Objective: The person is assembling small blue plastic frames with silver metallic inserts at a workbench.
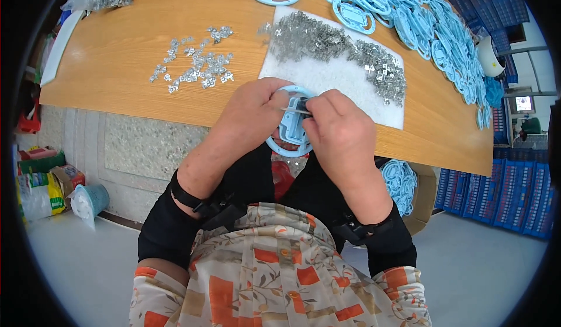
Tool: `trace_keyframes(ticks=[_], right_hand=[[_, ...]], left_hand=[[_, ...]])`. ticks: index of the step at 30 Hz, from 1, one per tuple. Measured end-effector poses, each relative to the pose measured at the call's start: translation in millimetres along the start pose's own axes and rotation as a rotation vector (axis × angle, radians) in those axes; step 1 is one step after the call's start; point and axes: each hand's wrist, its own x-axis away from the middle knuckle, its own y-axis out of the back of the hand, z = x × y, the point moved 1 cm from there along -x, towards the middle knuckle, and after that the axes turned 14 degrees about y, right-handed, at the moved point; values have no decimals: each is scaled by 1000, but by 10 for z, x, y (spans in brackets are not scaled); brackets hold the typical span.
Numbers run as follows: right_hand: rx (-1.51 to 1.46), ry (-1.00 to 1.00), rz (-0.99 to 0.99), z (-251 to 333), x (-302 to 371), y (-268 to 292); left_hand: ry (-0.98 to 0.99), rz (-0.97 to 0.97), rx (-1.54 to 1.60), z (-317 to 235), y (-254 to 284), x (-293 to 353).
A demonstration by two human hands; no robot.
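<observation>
Pale blue plastic shows in the head view: an oval frame point(292, 129) held above the person's lap, just off the worktop's point(140, 58) near edge. The left hand point(248, 108) grips its rim from the side, apparently to steady it and leave the middle reachable. The right hand's point(346, 131) fingers point(318, 106) pinch what looks like a slim metallic piece point(297, 111), though knuckles partly hide it. Small metal parts point(310, 37) lie on a white mat point(327, 78) ahead, probably for easy reach.

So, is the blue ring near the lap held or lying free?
Held: the left hand grips the blue ring, with the right hand at its other side.
</observation>
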Motion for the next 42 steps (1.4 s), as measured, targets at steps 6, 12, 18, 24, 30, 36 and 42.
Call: trace_keyframes(ticks=[6,12,18,24,30,36,42], right_hand=[[-110,-113,153,14,49,221],[-157,-300,261,-55,154,314],[-53,-127,168,-55,265,235],[36,-104,195,-21,214,232],[32,-102,234,-16,124,301],[36,-109,287,-2,83,338],[24,-164,311,44,33,323]], left_hand=[[-30,-12,-41,0,15,-25],[-4,-2,-21,-12,19,-8],[-7,10,1,8,12,-30],[-19,18,-15,-12,14,-13],[-42,-13,-40,38,7,-51],[-4,-39,-34,-12,-14,-5],[-72,-68,-84,66,6,-37]])
